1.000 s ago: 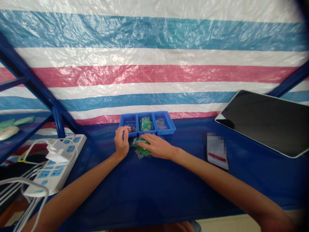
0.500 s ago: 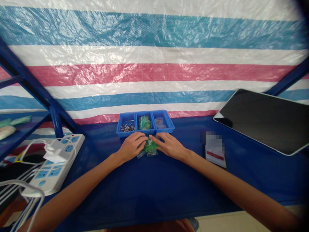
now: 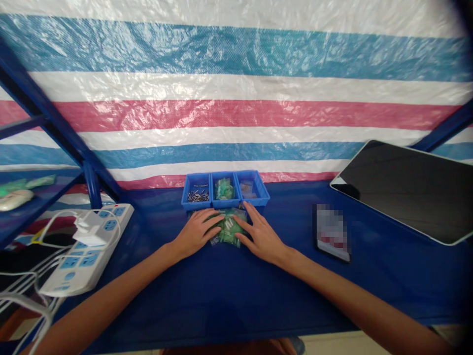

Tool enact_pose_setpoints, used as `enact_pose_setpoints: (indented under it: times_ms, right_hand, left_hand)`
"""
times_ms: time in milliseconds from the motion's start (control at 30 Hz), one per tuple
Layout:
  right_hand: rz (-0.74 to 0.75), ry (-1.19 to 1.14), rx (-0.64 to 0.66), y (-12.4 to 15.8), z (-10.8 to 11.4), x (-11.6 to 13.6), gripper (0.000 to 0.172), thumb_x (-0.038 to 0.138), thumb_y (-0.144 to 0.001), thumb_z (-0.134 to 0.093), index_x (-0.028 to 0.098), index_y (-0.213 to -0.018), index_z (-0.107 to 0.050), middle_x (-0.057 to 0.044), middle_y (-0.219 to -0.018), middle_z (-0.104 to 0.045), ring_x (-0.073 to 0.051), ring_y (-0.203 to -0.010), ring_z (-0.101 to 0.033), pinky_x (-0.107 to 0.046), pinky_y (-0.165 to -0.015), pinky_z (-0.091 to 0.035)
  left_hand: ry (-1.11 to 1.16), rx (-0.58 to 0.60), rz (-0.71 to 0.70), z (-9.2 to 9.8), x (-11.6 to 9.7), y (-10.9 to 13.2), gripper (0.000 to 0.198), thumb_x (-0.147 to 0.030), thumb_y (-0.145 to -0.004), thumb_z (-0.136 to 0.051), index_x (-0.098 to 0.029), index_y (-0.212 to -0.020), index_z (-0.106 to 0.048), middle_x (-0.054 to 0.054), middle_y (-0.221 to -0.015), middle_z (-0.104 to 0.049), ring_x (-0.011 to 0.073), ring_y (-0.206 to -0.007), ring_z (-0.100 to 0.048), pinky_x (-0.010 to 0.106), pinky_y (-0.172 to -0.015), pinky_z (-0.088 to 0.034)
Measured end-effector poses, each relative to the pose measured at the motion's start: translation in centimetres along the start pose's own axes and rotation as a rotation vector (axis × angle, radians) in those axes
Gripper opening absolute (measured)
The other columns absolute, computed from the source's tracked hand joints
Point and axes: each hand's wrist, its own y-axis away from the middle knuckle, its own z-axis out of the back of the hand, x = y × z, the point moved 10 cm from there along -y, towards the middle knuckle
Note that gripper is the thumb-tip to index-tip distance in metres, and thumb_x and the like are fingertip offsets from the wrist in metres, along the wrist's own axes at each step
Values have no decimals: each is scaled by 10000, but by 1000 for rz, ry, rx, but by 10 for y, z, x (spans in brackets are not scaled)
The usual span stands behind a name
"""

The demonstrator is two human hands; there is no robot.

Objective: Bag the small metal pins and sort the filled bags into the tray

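A small heap of green-tinted clear plastic bags (image 3: 227, 235) lies on the blue table, with a few small pale pieces (image 3: 229, 224) showing among them. My left hand (image 3: 195, 232) rests against the heap's left side, fingers stretched out and flat. From the right, my right hand (image 3: 263, 239) touches the bags with its fingers spread. Just beyond stand three joined blue bins: the left bin (image 3: 195, 205) holds loose metal pins or screws, the middle bin (image 3: 225, 202) holds green bags, and the right bin (image 3: 260, 201) holds small clear bags.
At the left lies a white power strip (image 3: 92, 268) with a charger (image 3: 90, 229) and tangled white cables. To the right are a phone (image 3: 332, 234) and a large dark-screened tablet (image 3: 406, 190). A striped plastic sheet (image 3: 236, 116) hangs behind the table.
My fingers have opened out from a closer grip on the bags and now lie flatter and wider apart. More of the green heap shows between my hands.
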Motion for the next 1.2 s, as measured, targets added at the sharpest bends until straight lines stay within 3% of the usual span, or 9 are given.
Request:
enact_pose_setpoints:
  times_ms: [100, 233, 467, 533, 667, 800, 933, 1100, 1200]
  right_hand:
    - [-7, 19, 39, 1, -12, 1, 494, 345, -906, -482, 162, -1362, -434, -171, -1432, -364, -297, -1335, -329, -474, -1048, -371]
    - [-18, 38, 73, 1, -14, 2, 489, 367, -911, -478, 155, -1351, -448, -174, -1334, -483, -279, -1244, -448, -434, -1008, -417]
    - [-76, 134, -46, 0, 9, 3, 469, 404, -866, -546, 205, -1290, -518, -177, -1370, -408, -342, -1261, -380, -505, -974, -395]
    - [-72, 144, -39, 1, 5, 1, 512, 419, -869, -535, 181, -1319, -484, -179, -1400, -380, -340, -1289, -351, -499, -999, -380]
    - [-64, 142, 50, 2, -10, -2, 513, 433, -915, -446, 164, -1352, -438, -163, -1355, -461, -288, -1215, -457, -434, -990, -418]
    - [-73, 184, 65, 0, -12, 0, 501, 432, -918, -445, 159, -1338, -456, -173, -1312, -499, -295, -1145, -498, -434, -940, -443]
    - [-85, 209, 46, -5, -10, 3, 494, 433, -907, -467, 164, -1321, -476, -185, -1265, -521, -306, -1083, -512, -453, -883, -455]
    - [-101, 140, 43, -9, -6, -2, 420, 408, -928, -433, 200, -1284, -507, -138, -1220, -553, -272, -1055, -532, -430, -884, -451]
    - [-111, 80, -43, -13, 9, -8, 365, 354, -939, -415, 194, -1243, -537, -123, -1198, -563, -255, -1069, -532, -415, -905, -442]
  left_hand:
    - [-38, 77, -16, -10, -8, 2, 534, -475, -900, -437, -322, -1399, -323, 78, -1447, -357, 281, -1341, -313, 537, -1099, -247]
    - [-67, 126, -21, -18, -12, 4, 592, -540, -871, -448, -323, -1404, -311, 84, -1485, -288, 311, -1381, -225, 587, -1107, -176]
    - [-6, 74, -13, -12, -2, 4, 485, -493, -854, -518, -288, -1293, -488, 91, -1439, -377, 286, -1358, -302, 556, -1105, -236]
    - [15, 74, -28, -11, 1, 4, 429, -458, -867, -516, -289, -1261, -518, 79, -1424, -407, 266, -1342, -341, 529, -1106, -261]
    - [31, 62, -41, -7, 4, 5, 365, -422, -877, -515, -271, -1206, -564, 77, -1384, -463, 255, -1319, -383, 509, -1101, -285]
    - [60, 62, -26, -6, -1, 4, 407, -423, -881, -506, -268, -1257, -515, 84, -1392, -449, 251, -1320, -380, 509, -1109, -267]
    - [32, 102, -44, -12, -7, 1, 657, -579, -777, -574, -262, -1335, -430, 114, -1426, -391, 297, -1336, -338, 537, -1113, -228]
    - [-34, 106, -35, -17, -3, 0, 573, -550, -840, -502, -273, -1335, -424, 108, -1419, -395, 281, -1333, -341, 523, -1104, -253]
    - [-43, 71, -62, -12, -5, 0, 565, -542, -842, -506, -263, -1328, -436, 114, -1402, -415, 284, -1321, -356, 507, -1087, -290]
